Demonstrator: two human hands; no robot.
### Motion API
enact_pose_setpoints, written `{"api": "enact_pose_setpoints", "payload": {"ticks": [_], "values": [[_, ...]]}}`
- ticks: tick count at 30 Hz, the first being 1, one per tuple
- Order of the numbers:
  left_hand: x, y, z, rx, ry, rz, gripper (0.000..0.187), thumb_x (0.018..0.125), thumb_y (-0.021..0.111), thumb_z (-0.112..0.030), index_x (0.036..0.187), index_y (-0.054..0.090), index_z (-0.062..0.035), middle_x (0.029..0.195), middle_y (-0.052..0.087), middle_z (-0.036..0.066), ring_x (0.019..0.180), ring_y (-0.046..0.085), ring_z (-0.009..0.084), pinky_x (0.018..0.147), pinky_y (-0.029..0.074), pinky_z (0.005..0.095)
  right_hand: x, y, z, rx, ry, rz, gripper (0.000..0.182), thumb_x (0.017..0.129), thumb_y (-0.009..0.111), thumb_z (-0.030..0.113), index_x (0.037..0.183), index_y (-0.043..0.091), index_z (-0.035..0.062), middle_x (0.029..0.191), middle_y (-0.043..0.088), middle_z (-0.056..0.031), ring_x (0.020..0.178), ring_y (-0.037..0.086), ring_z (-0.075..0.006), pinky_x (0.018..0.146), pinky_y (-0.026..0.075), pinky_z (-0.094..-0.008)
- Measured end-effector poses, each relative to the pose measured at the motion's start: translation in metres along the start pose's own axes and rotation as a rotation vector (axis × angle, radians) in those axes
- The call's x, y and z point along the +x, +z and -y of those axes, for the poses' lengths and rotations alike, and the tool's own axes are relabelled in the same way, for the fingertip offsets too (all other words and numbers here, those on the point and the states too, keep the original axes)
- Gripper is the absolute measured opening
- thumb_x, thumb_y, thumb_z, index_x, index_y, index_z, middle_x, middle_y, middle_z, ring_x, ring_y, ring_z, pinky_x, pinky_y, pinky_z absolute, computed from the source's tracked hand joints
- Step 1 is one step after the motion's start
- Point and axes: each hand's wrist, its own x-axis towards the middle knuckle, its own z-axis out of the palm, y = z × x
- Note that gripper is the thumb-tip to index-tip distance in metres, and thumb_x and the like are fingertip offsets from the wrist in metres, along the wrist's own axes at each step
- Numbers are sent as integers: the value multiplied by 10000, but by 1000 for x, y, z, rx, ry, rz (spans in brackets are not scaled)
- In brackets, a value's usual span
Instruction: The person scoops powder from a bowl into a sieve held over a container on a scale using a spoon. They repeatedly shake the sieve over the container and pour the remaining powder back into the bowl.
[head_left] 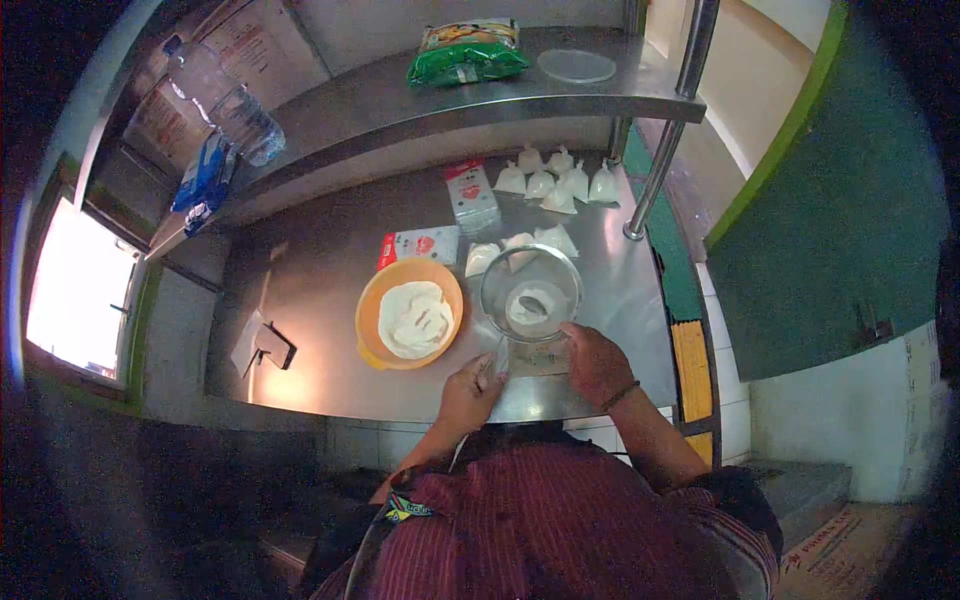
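My left hand (473,397) is closed around what looks like a small clear plastic bag (501,356), held upright at the near side of a metal bowl (483,292). White powder (522,314) lies in the bowl, with a spoon (536,301) resting in it. My right hand (597,364) is closed at the bowl's near right rim, its fingers around what appears to be the spoon's handle, mostly hidden. To the left, a yellow-orange basin (369,318) holds a larger heap of white powder (415,318).
Several filled, tied bags (558,195) stand at the back right, more behind the bowl. Two printed plastic packs (470,195) lie near the basin. A phone-like dark object (275,347) sits at left. Above runs a metal shelf (380,118) with a water bottle (230,105) and green packet (467,62).
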Motion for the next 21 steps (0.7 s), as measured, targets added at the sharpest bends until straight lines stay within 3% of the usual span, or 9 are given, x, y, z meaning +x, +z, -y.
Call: {"api": "enact_pose_setpoints", "payload": {"ticks": [2,5,9,15,18,20,21], "values": [[-2,0,1,-32,-136,71,415,900,741,-227,1221,657,22,612,549,104,552,535,193,587,490,374,3,-10,4,-34,21,-3,373,931,488,108,1282,553,0,1080,667,-240,1006,659,-396,900,541,-482],[-3,1,11,30,-47,61,428,900,741,-236,1231,652,20,601,545,93,554,543,185,580,484,366,8,-14,2,25,129,8,333,969,481,101,1275,573,9,1148,664,-253,1092,637,-407,959,507,-492],[-4,0,7,55,-58,67,429,899,743,-239,1231,651,15,603,560,92,549,551,194,578,485,367,10,-15,1,32,188,-26,333,965,482,102,1270,575,4,1153,664,-252,1096,636,-406,958,502,-491],[-1,-3,4,100,-61,76,423,901,730,-253,1217,654,17,745,650,148,618,607,256,643,525,387,2,2,-8,56,114,37,340,960,484,85,1278,571,3,1177,662,-244,1099,634,-408,953,509,-490],[-1,-1,7,53,-74,77,426,905,719,-264,1218,653,16,806,669,167,656,631,281,666,533,398,0,2,0,60,29,-96,353,942,490,119,1266,566,1,1081,668,-241,993,658,-407,903,538,-482],[-1,6,20,110,114,-41,422,908,714,-267,1221,656,9,766,657,158,640,627,278,654,526,406,-2,1,4,36,-13,-114,350,949,506,140,1265,567,3,1111,662,-236,1015,656,-404,908,538,-475],[-1,4,16,109,114,-41,422,908,714,-267,1221,656,9,766,657,158,640,627,278,654,526,406,-2,-2,9,35,-12,-115,350,949,506,140,1265,567,3,1111,662,-236,1015,656,-404,908,538,-475]]}}
